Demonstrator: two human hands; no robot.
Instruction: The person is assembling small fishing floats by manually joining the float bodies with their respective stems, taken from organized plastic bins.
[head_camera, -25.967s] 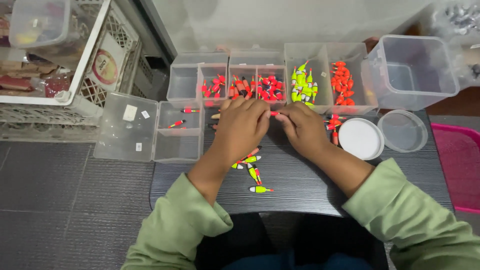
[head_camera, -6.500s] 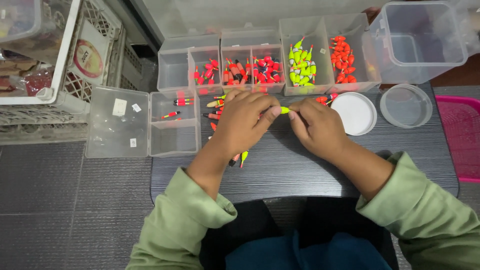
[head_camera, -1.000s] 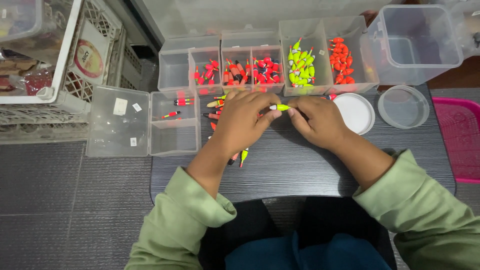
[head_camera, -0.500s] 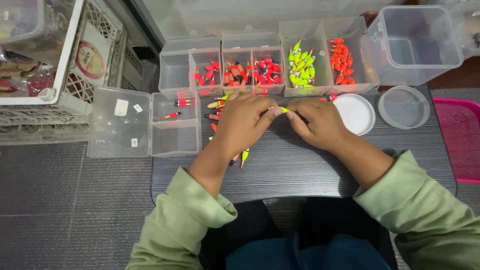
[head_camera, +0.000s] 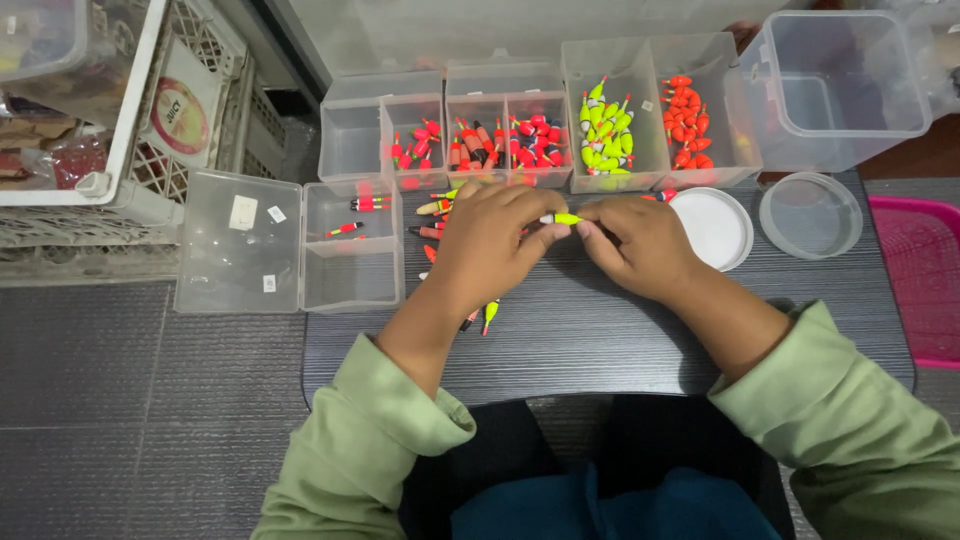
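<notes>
A small yellow-green float (head_camera: 561, 218) sits just above the middle of the frame, held between both hands over the dark desk (head_camera: 600, 330). The left hand (head_camera: 487, 245) pinches its left end between thumb and fingertips; the right hand (head_camera: 640, 240) has its fingertips closed on the right end. Compared with half a second ago, and a second ago, the float and both hands lie in almost the same spot — the grip has held, with only slight finger movement. A few loose floats (head_camera: 480, 316) lie under and beside the left wrist. Further up, a row of clear compartment boxes (head_camera: 530, 120) holds red and yellow-green floats — a white round lid (head_camera: 715, 226) lies just right of the right hand.
</notes>
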